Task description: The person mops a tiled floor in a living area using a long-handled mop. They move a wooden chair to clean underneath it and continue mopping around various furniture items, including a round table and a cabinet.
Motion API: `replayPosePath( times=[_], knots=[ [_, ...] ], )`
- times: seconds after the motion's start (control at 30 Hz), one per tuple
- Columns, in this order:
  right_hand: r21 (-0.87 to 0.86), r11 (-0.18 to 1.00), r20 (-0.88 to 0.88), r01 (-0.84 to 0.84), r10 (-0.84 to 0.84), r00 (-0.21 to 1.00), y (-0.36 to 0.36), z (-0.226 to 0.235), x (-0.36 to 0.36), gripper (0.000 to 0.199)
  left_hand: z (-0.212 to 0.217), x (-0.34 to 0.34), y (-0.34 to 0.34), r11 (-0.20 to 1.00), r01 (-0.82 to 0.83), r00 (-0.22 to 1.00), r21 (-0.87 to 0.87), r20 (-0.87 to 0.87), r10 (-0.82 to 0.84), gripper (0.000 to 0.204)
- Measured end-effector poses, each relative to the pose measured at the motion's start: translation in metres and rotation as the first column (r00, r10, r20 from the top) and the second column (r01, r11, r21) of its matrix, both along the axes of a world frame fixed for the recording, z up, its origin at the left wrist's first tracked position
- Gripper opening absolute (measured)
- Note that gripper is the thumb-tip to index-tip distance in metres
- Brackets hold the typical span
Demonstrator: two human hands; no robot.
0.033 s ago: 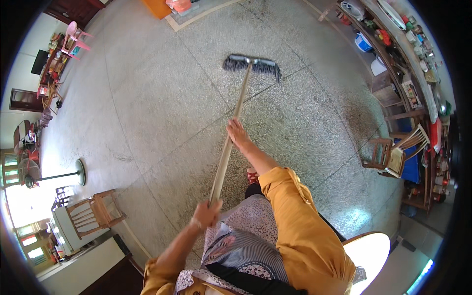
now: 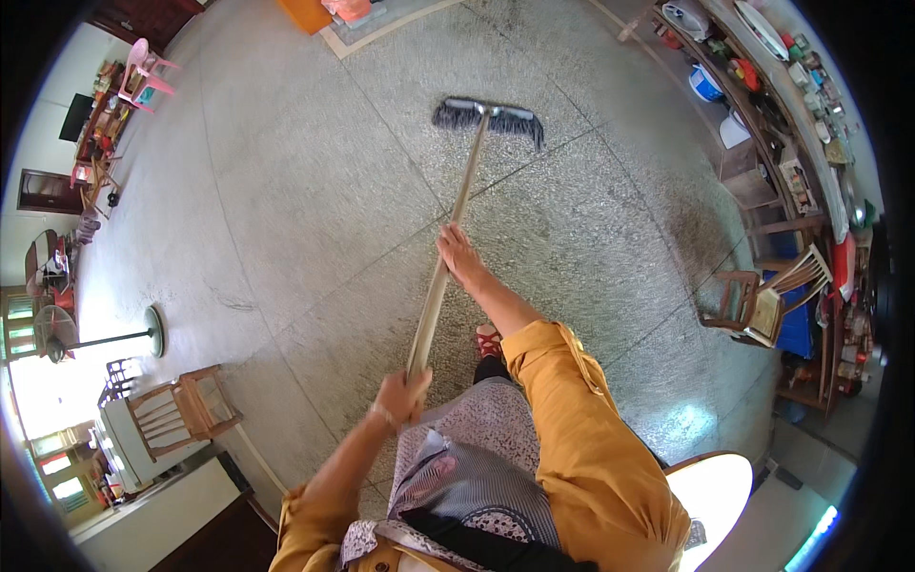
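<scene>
I see the speckled grey terrazzo floor (image 2: 286, 191) filling the view, and on it a push broom (image 2: 448, 257) with a long pale wooden handle and dark bristle head (image 2: 488, 116) resting ahead of me. A wooden chair (image 2: 181, 405) stands well left, another chair (image 2: 762, 296) right. My right hand (image 2: 459, 255) wraps the handle midway; my left hand (image 2: 402, 396) clasps its top end.

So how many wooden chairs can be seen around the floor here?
2. One wooden chair stands at the lower left near the standing fan; the other wooden chair is at the right beside the shelves. More may be hidden in the clutter at the edges.
</scene>
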State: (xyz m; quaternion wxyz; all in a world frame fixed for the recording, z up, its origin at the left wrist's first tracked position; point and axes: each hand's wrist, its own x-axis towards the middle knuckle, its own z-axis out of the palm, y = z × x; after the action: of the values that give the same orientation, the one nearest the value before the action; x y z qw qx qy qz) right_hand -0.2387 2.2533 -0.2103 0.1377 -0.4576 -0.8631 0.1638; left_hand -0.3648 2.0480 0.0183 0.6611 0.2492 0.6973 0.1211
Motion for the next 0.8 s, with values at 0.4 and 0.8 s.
replayPosePath(
  times=[0.4, 0.8],
  knots=[
    [-0.109, 0.994, 0.287, 0.033, 0.0, 0.958, -0.023, -0.005, 0.039, 0.035, -0.004, 0.05, -0.039, 0.994, -0.015, 0.998, -0.105, -0.062, 0.009, 0.035],
    [-0.081, 0.952, 0.133, -0.294, 0.302, 0.944, -0.258, 0.106, -0.007, 0.026, 0.085, -0.046, -0.265, 0.942, 0.046, 0.952, -0.333, -0.272, -0.142, 0.029]
  ],
)
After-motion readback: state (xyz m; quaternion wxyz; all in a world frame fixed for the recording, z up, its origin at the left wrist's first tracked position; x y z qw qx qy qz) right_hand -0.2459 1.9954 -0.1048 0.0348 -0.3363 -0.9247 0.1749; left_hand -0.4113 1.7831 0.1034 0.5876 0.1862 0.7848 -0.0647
